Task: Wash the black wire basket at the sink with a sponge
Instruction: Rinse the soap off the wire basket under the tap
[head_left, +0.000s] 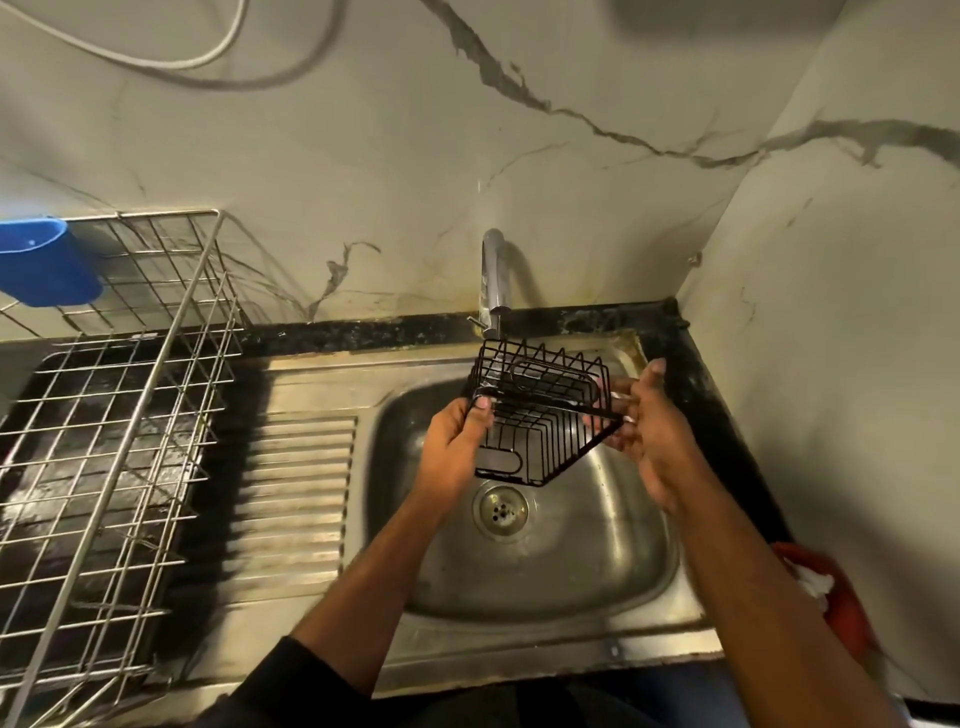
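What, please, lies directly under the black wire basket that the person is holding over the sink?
Under the black wire basket is the steel sink bowl, its drain just below the basket's lower edge. The wires and both hands cover part of the bowl's back wall.

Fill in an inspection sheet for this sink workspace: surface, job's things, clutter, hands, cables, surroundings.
Surface: steel sink with ribbed drainboard on its left; drain uncovered.
Job's things: black wire basket held above the basin under the tap; no sponge seen.
Clutter: steel dish rack left of the sink, blue cup hung on it; red item at right.
Hands: left hand grips the basket's left edge; right hand holds its right corner.
Cables: white cable looped on the wall.
Surroundings: marble-patterned wall, corner at right.
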